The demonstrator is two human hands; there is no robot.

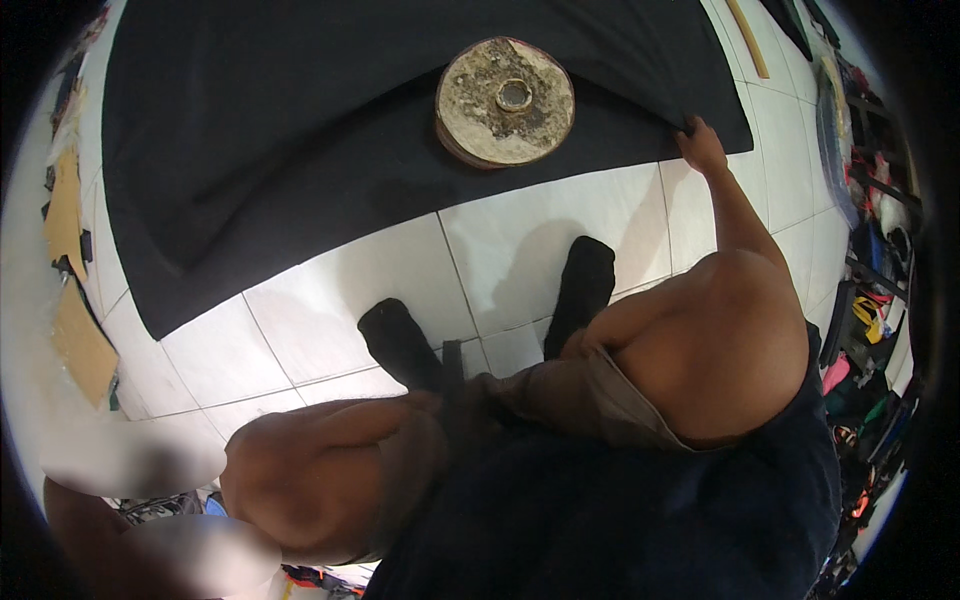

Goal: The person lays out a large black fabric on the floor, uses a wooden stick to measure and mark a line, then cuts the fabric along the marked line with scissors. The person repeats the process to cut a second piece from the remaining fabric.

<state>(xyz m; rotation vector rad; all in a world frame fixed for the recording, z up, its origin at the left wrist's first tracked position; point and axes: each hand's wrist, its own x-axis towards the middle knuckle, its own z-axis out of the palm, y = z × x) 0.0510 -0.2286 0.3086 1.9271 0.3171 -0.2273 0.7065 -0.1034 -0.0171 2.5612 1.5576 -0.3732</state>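
My right hand (703, 145) is closed on the near edge of a large black cloth (300, 110), close to its right corner. The cloth lies spread over the floor, and a raised fold runs across it from the held edge toward the middle. On the cloth stands a squat round block (478, 115) with a worn, mottled cream and grey top and a ringed hole at its centre; I cannot tell its kind. No left hand can be made out; an unclear shape and blurred patches fill the lower left corner.
My bent legs and black-socked feet (586, 280) are on the white tiled floor (350, 280) just before the cloth. Brown cardboard pieces (85, 340) lie along the left wall. Heaped mixed items (880, 310) fill the right side. A thin wooden strip (748, 38) lies at the far right.
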